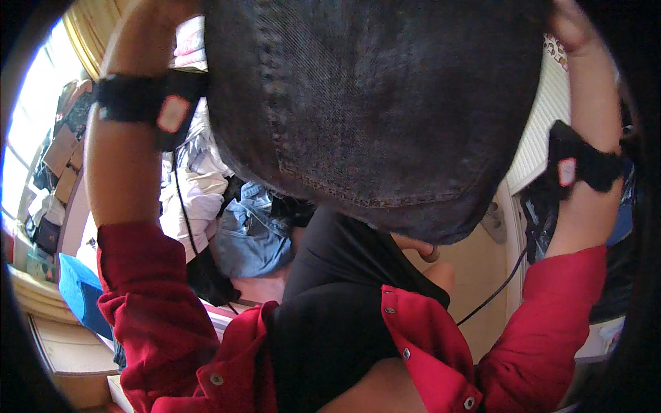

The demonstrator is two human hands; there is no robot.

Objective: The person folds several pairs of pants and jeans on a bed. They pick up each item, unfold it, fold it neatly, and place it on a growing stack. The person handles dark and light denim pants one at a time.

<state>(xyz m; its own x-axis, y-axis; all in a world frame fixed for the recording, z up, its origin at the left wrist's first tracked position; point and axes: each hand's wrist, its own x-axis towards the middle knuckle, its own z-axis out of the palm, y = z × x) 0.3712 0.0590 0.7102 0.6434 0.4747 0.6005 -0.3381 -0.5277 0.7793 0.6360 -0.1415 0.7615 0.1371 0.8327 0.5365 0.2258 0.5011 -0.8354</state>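
A: Risk? Dark denim garment (385, 110) fills the frame's top centre, blocking my view. I'd say it could slip or snag a wrist-strap cable (182, 206).

B: Grip?

A: Left hand (155, 17) top left, right hand (571, 24) top right, both at its edges. Fingers hidden; can't tell closure.

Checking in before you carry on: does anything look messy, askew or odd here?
Yes. The dark denim garment is raised right before the camera, hiding most of the view. Behind it, a jumbled heap of clothes lies unfolded.
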